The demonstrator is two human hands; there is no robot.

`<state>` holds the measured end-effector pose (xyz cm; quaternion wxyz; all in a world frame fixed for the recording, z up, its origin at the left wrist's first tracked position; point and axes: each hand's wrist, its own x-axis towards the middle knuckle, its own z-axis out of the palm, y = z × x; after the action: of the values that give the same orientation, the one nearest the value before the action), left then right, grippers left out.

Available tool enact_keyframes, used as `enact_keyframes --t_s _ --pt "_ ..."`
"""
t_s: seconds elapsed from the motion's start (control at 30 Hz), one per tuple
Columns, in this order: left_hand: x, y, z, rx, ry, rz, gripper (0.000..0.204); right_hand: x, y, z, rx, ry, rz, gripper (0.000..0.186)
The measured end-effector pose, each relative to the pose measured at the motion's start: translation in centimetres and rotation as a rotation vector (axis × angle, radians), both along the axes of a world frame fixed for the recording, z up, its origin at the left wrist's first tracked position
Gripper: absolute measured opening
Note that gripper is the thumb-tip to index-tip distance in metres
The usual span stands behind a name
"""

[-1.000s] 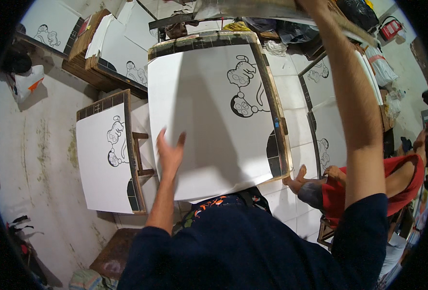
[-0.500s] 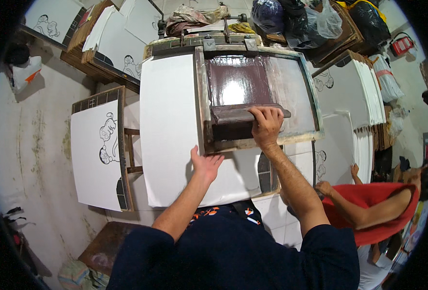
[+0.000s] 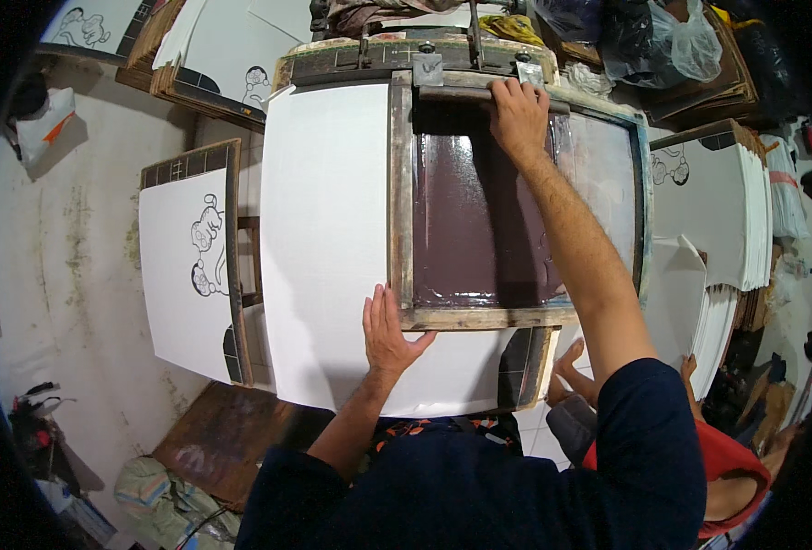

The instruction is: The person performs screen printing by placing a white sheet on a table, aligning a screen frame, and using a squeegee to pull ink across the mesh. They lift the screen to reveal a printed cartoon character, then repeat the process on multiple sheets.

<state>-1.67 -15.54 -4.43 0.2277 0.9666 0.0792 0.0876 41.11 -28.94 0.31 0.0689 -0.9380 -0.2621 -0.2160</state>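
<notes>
a person in a dark blue shirt [image 3: 479,495] leans over a worktop [image 3: 332,62]. a wooden frame [image 3: 400,202] lies flat on a large white sheet [image 3: 328,229], covering much of its right side and leaving a strip on the left and along the near edge bare. a second ago the frame was lifted up at the far side and the sheet's black line drawing could be seen; half a second ago the frame was down, with the squeegee [image 3: 452,93] towards its near end. now the squeegee lies at the far end, just on the near side of two metal clamps [image 3: 427,69], and a wide, glossy field of dark brown ink [image 3: 452,247] stretches from it to the near rail.

the right hand [image 3: 520,115] is closed over the squeegee, fingers curled across its top. the left hand [image 3: 392,339] is now laid flat at the frame's near left corner, fingers together and pointing away from the body, thumb spread sideways. it seems to steady the frame; how hard it presses, i cannot tell.

this suggests one pass of ink has just been made over the covered drawing. whether colour has reached the sheet is hidden. to the left, a board [image 3: 186,158] carries another sheet with a black-outlined drawing [image 3: 209,243], uncoloured.
</notes>
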Motion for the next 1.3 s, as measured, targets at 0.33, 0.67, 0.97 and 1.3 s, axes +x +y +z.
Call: enact_keyframes --t_s 0.33,0.67,0.97,1.3 --pt "0.0 0.0 -0.1 0.02 -0.025 -0.012 0.121 -10.4 -3.5 0.7 -0.006 0.147 0.023 0.035" --pt "-0.1 0.0 0.4 -0.041 -0.003 -0.003 0.117 -32.4 -9.0 0.9 0.055 0.297 -0.014 0.048" --pt "0.1 0.2 0.4 -0.145 0.049 0.029 0.12 -33.6 -9.1 0.4 0.079 0.266 -0.012 0.044" --pt "0.7 -0.8 1.3 -0.462 0.095 0.201 0.112 -28.9 -7.7 4.2 0.003 0.336 -0.001 0.038"
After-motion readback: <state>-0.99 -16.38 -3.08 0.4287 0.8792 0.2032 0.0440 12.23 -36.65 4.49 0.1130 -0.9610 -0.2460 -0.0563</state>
